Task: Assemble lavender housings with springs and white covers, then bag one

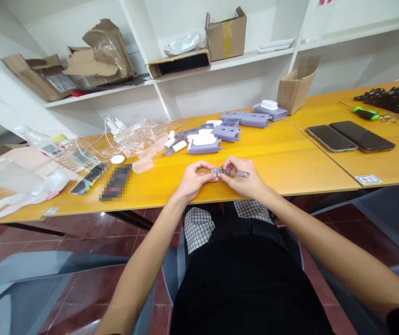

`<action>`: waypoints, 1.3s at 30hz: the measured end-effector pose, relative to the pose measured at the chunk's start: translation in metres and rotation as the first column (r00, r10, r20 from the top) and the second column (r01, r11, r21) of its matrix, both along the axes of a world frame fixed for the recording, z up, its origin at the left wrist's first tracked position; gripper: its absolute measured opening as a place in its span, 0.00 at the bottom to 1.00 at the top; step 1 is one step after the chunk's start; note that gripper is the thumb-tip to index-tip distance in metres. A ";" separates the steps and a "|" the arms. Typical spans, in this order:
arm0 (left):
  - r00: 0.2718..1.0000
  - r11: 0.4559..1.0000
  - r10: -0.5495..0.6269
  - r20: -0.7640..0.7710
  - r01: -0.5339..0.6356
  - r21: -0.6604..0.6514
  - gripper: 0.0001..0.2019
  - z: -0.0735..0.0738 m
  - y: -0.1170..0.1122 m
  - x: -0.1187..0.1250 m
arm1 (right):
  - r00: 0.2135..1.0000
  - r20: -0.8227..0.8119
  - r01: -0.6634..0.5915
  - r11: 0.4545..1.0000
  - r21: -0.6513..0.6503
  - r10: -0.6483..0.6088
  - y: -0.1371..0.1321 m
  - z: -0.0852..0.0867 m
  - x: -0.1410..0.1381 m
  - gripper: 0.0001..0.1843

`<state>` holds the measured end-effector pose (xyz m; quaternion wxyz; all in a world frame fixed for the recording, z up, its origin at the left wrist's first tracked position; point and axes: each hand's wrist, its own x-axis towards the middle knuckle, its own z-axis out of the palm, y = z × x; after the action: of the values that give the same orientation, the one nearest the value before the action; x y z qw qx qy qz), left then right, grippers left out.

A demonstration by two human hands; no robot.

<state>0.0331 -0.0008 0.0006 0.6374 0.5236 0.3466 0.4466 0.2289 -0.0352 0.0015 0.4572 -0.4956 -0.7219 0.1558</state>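
So on my feed both hands are pinched onto a small clear ribbed tube (233,172), held just over the near edge of the yellow table (290,158). The left hand (194,179) grips its left tip between thumb and fingers, and the right hand (244,180) is closed on the rest (fingertips curled over it). A cluster of lavender plastic housings (204,145) sits behind them. Two dark phones (349,136) lie off right, near a green-handled screwdriver (365,113).

No text is clear enough to read. The white label (60,83) on the cardboard box (28,70) and the sticker (368,179) on the table (290,158) are too small.
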 end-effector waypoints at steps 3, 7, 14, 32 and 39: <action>1.000 1.000 0.011 0.011 -0.011 -0.007 0.22 0.001 0.001 0.000 | 0.999 0.004 -0.050 0.999 0.013 0.050 0.001 0.001 0.002 0.09; 1.000 1.000 0.019 0.008 -0.019 -0.015 0.21 0.001 0.001 0.000 | 0.999 0.001 -0.032 0.999 -0.001 0.032 0.001 0.002 0.002 0.10; 1.000 1.000 -0.005 -0.004 0.004 -0.009 0.21 -0.001 0.001 0.000 | 0.981 -0.007 -0.196 0.981 -0.013 0.196 0.007 0.003 0.019 0.09; 0.997 0.997 -0.075 -0.026 0.075 0.015 0.22 -0.006 0.002 -0.003 | 0.953 0.165 -0.258 0.966 0.006 0.254 0.011 0.004 0.030 0.05; 0.996 0.997 -0.082 -0.039 0.082 0.006 0.23 -0.003 0.001 -0.004 | 0.962 0.136 -0.239 0.971 0.015 0.235 0.006 0.004 0.021 0.05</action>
<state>0.0294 0.0002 -0.0026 0.6465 0.5483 0.3354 0.4110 0.2504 -0.0295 0.0059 0.3939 -0.4075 -0.8073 0.1647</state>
